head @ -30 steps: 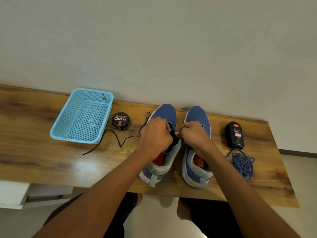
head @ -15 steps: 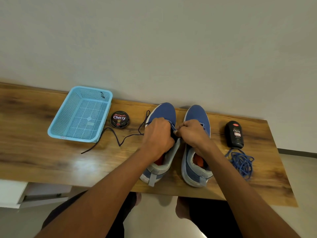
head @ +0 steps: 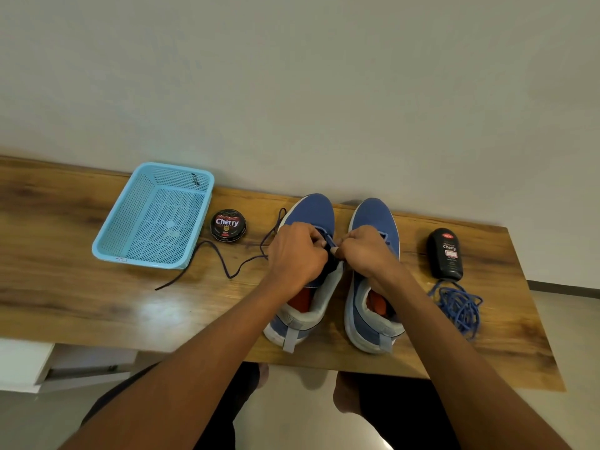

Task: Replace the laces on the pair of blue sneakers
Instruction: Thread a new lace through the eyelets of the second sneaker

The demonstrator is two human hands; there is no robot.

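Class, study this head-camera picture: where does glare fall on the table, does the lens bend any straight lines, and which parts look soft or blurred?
Head view: a pale sheen of glare lies on the wooden table near its front edge, left of the left hand; the wide lens bows the table's back edge; the forearms at the bottom look soft, while the polish tin lettering reads sharply.

Both hands (head: 297, 254) (head: 368, 253) pinching dark lace (head: 227, 267) at left sneaker (head: 311, 216).
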